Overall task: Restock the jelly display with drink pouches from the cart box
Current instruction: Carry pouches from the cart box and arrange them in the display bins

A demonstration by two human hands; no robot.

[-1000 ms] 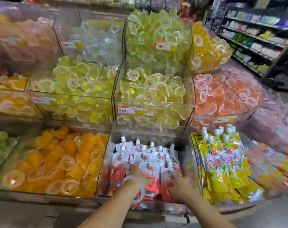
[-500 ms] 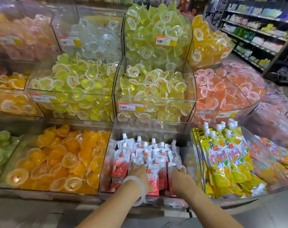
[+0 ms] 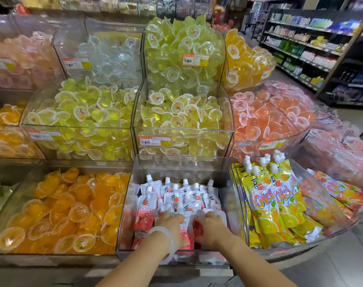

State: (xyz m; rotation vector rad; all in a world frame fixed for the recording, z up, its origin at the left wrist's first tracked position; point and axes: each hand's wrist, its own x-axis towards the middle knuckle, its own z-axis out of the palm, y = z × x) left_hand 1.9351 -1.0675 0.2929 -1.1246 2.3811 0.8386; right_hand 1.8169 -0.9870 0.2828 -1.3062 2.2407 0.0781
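Head view: both hands, left and right, stay pressed on the red pouches in the bin. Fingers now spread flatter, gripping nothing; the pouches stand straighter than before.

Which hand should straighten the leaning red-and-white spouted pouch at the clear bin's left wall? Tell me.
Left. The left hand with the pale bangle lies nearest that red-and-white pouch; the right hand would probably cross over.

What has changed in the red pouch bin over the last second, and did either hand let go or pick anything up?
Little moved. Both hands stay pressed on the front row of red and white pouches in the clear bin: the left hand has slid slightly forward over the pouch tops, and the right hand has spread flatter. Nothing was lifted or released. The yellow pouches and jelly cups are unchanged.
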